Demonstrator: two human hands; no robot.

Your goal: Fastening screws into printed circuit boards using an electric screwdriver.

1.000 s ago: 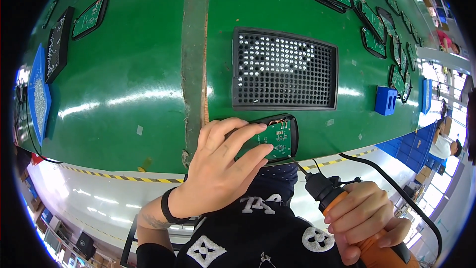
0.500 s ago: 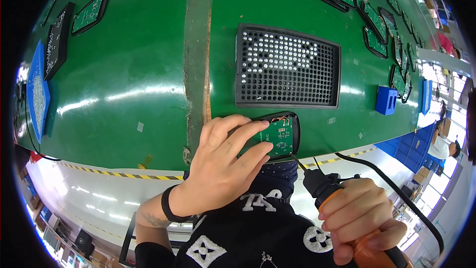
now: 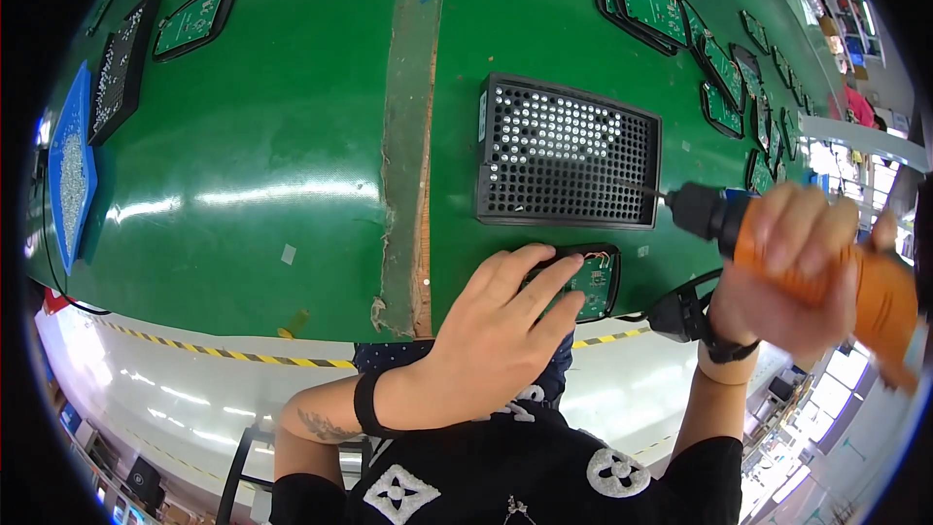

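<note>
While the left hand (image 3: 501, 335) lies open, fingers spread over the green circuit board (image 3: 596, 282) in a rounded black casing (image 3: 616, 282) at the worktop's (image 3: 253, 126) near edge, the right hand (image 3: 792, 309) is wrapped around an orange-and-black power screwdriver (image 3: 702, 211). A low swing could strike the black rectangular tray (image 3: 569, 220) beyond, scattering its silver pieces (image 3: 554, 124); clearance cannot be judged.

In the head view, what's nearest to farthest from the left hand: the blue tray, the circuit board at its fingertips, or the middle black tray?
From the left hand:
1. Circuit board: right at its fingertips.
2. Black tray: just beyond, mid-table.
3. Blue tray: at the table's far left.
</note>
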